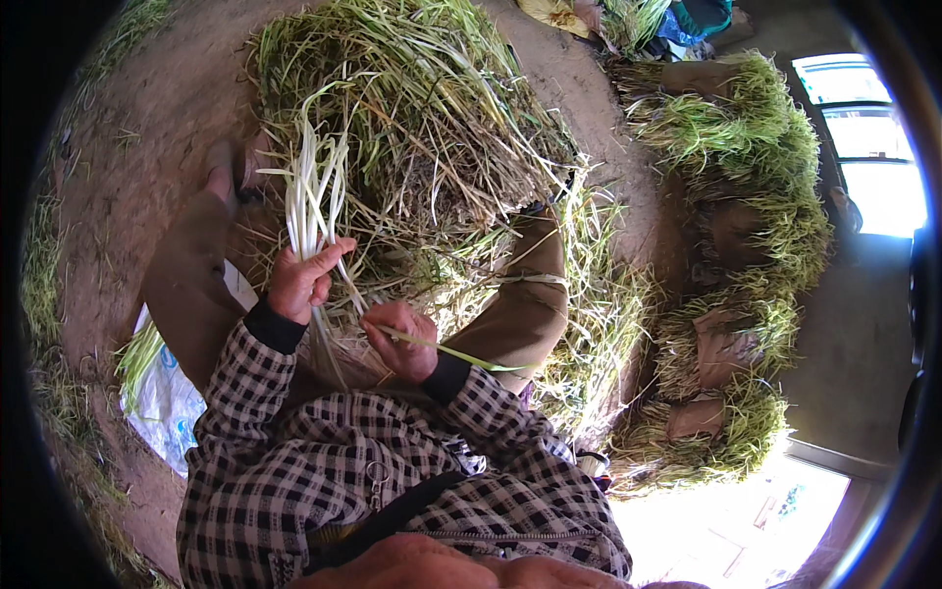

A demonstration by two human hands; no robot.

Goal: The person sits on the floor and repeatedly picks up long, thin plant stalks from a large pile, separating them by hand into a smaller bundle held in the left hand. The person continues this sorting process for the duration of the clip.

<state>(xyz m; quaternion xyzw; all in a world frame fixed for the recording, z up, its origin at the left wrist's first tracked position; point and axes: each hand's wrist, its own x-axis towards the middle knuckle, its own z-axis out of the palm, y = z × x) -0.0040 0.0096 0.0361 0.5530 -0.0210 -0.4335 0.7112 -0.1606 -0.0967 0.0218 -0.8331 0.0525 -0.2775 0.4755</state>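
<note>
My left hand [303, 276] is closed around a small bunch of white-stemmed leafy stalks [313, 195], which stands up from the fist. One stem slants from the bunch down to my right hand [401, 339]. That hand has its fingers closed on the lower end of the stem, and a thin green leaf strip [471, 359] trails from it to the right. Just beyond both hands lies a large heap of the same kind of long green stalks [412, 110], with brownish lower ends towards me. Loose pale leaves [441, 272] cover the ground between my legs.
More loose leaves [596, 331] are strewn beside my right leg [530, 294], which has a strip tied around it. Stacked green bundles [765, 221] line the wall below a window [857, 125]. A printed plastic sack [165, 405] lies at my left, on an earthen floor [147, 110].
</note>
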